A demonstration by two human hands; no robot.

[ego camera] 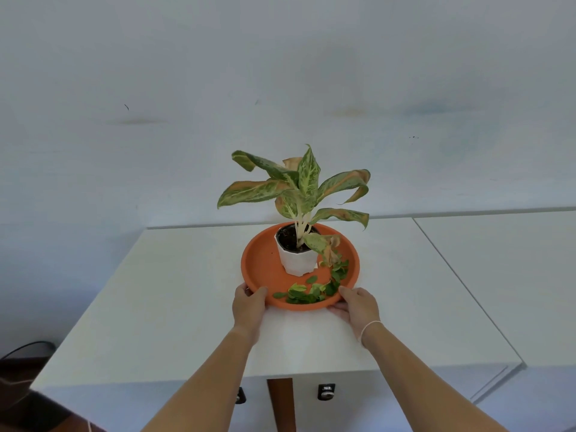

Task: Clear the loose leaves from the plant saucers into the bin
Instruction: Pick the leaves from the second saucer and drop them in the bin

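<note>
An orange round saucer (pixel 261 266) rests on a white table (pixel 174 307). In it stands a white pot (pixel 296 260) with a variegated green plant (pixel 299 188). Several loose green leaves (pixel 314 291) lie along the saucer's near right side. My left hand (pixel 249 307) grips the saucer's near left rim, thumb on top. My right hand (pixel 358 307) holds the near right rim, fingers under the edge. No bin is in view.
A white wall rises right behind the table. A second white tabletop (pixel 498 275) adjoins on the right. Below the front edge are a brown leg (pixel 282 403) and two dark knobs (pixel 326 391). A dark cable (pixel 25 349) lies at the lower left.
</note>
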